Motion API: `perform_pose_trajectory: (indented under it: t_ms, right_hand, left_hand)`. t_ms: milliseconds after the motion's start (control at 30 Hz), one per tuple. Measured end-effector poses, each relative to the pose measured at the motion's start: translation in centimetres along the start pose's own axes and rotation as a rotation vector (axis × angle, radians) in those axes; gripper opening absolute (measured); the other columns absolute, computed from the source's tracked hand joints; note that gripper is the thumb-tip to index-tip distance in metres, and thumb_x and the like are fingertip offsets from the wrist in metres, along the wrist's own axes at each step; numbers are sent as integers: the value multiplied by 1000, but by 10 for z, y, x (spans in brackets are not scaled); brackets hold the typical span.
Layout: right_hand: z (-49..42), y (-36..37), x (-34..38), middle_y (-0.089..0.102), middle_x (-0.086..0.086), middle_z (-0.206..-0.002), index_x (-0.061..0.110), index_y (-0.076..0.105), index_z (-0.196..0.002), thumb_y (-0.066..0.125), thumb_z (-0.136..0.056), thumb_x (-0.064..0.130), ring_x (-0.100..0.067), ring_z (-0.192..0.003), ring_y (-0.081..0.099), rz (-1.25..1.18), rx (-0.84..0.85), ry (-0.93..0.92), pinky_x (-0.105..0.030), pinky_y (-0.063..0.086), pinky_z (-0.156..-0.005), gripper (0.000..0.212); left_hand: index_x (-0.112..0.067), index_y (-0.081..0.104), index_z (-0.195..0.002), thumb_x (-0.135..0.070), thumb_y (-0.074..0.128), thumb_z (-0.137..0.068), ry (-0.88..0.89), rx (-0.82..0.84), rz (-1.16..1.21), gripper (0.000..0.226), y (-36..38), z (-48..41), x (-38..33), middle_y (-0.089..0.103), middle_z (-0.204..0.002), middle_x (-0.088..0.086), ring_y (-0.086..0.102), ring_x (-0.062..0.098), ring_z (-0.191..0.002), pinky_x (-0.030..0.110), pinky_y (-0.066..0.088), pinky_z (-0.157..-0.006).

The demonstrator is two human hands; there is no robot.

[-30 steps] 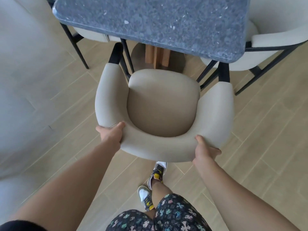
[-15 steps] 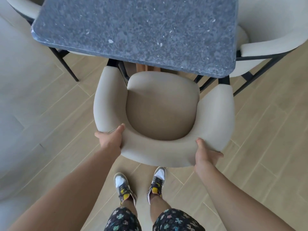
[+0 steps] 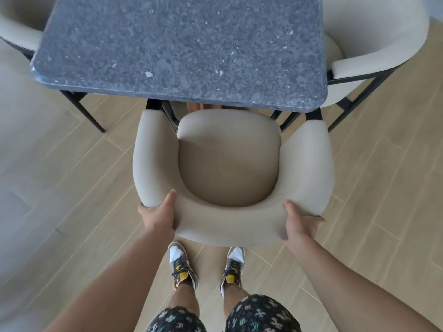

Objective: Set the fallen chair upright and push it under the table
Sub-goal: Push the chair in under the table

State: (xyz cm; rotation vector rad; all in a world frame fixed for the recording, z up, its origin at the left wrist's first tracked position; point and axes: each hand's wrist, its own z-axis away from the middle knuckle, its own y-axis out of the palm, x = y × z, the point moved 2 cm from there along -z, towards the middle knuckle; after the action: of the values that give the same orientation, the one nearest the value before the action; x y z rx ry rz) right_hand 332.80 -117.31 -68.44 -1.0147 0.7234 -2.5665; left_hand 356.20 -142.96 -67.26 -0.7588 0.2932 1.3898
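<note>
A: Where is the beige armchair (image 3: 230, 159)?
B: Upright on the wood floor (image 3: 374, 188), front edge of its seat just under the speckled grey table (image 3: 182, 44).
A: Grip?
B: Left hand (image 3: 157, 216) and right hand (image 3: 300, 224) each clamp the curved backrest, thumbs on top, fingers hidden behind.

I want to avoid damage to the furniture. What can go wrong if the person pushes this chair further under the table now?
1. The chair armrest ends already sit at the table edge; they may knock it if they stand too high.
2. The neighbouring chair on the right has dark legs close by, so frames could collide.
3. The left hand and right hand grip only the backrest, so the chair could veer sideways.
</note>
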Motion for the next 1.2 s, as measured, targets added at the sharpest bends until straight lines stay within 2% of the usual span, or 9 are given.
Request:
perform_pose_trajectory:
  t_ms: [133, 267, 467, 633, 833, 933, 1033, 1200]
  right_hand:
    - [1, 0, 1, 57, -14, -110, 11, 36, -128, 89, -80, 44, -35, -90, 61, 35, -22, -16, -40, 47, -80, 78]
    - [4, 2, 0, 57, -14, -112, 12, 36, -123, 90, -79, 43, -33, -91, 59, 50, -36, -49, -40, 47, -82, 76]
    - [29, 24, -12, 57, -11, -109, 18, 32, -113, 90, -75, 49, -32, -89, 60, 41, -36, -52, -40, 47, -82, 76]
    - [65, 52, -26, 58, -11, -111, 17, 33, -114, 90, -77, 46, -33, -92, 61, 6, -4, -43, -39, 49, -83, 74]
    - [105, 84, -29, 58, -10, -116, 9, 38, -132, 89, -82, 43, -33, -99, 62, -3, 53, -42, -52, 56, -101, 79]
    - [116, 96, -27, 59, -10, -118, 10, 38, -132, 90, -82, 41, -37, -107, 66, -15, 83, -53, -57, 56, -104, 78]
    - [117, 102, -22, 63, -13, -125, 14, 39, -126, 91, -80, 42, -39, -112, 68, -19, 79, -57, -57, 56, -104, 75]
    - [113, 105, -17, 61, -10, -118, 13, 41, -128, 92, -77, 44, -33, -99, 64, -27, 39, -55, -51, 59, -98, 78]
  left_hand:
    - [-19, 46, -133, -44, 96, -69, -16, 39, -48, 85, -6, -6, 1, 62, -119, 6, 68, 31, -107, 55, 61, -94]
    - [-20, 42, -135, -47, 94, -70, -11, 87, -90, 87, -12, -10, -1, 60, -112, 0, 65, 19, -94, 49, 62, -84]
    - [-25, 41, -125, -46, 93, -71, -22, 112, -98, 78, -36, -28, -20, 57, -106, -6, 62, 15, -89, 37, 56, -65]
    - [-23, 41, -128, -45, 93, -73, -24, 112, -135, 78, -70, -54, -41, 56, -107, -6, 61, 15, -90, 36, 54, -62]
    - [-23, 43, -131, -44, 93, -73, -36, 95, -191, 79, -106, -84, -65, 58, -118, 0, 65, 28, -102, 39, 56, -61]
    - [-23, 41, -128, -45, 93, -73, -50, 83, -203, 78, -116, -93, -73, 57, -112, 0, 64, 32, -107, 39, 56, -60]
    - [-24, 40, -128, -46, 93, -73, -54, 88, -207, 79, -116, -101, -78, 57, -112, 0, 64, 31, -103, 40, 56, -59]
    - [-23, 39, -125, -46, 92, -73, -32, 115, -228, 77, -103, -106, -90, 55, -107, -2, 62, 22, -90, 39, 55, -57]
